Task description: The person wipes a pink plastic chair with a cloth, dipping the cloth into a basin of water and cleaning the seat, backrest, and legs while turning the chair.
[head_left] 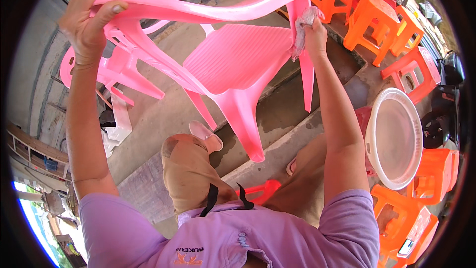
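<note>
Tilted in front of me is a pink plastic armchair (240, 59) with a ribbed panel. My left hand (87, 22) is closed round its curved rim at the upper left, the thumb lying over the edge. At the upper right corner, my right hand (316, 35) holds a crumpled greyish-pink cloth (303, 26) against the chair. The fingers of that hand are partly hidden by the cloth. One chair leg points down toward the ground between my knees.
Another pink chair (131, 72) stands behind at the left. Several orange stools (371, 19) line the right side. A white-rimmed basin (373, 134) is by my right arm. A phone (407, 246) lies on a stool at lower right. A concrete step (297, 125) runs below the chair.
</note>
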